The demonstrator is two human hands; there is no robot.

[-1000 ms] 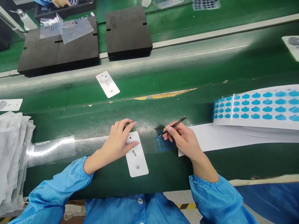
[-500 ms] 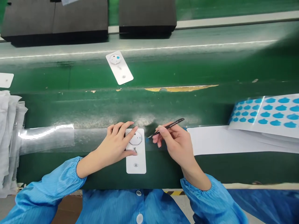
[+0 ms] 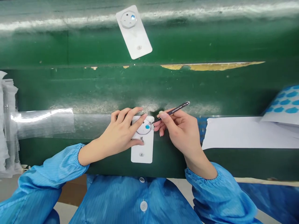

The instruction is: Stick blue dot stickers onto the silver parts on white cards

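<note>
A white rounded panel with a round-cornered dial outline and small dark marks lies upright in front of me. My left hand rests over its left side, fingers spread, index finger and thumb touching its face. Black tweezers are pinched in my right hand, just right of the panel. Their fine tip reaches a blue round sticker inside the dial outline. Whether the tip still grips the sticker, I cannot tell.
A second white panel bearing a blue dot lies tilted farther back. At right are a white sheet and a curled sheet of blue stickers. Clear film lies left, beside stacked translucent sleeves. The green surface has a chipped strip.
My right hand has brought the tweezers left to the panel, and the blue sticker is now within the dial outline. My left hand stays on the panel. The view has tipped down and closer.
</note>
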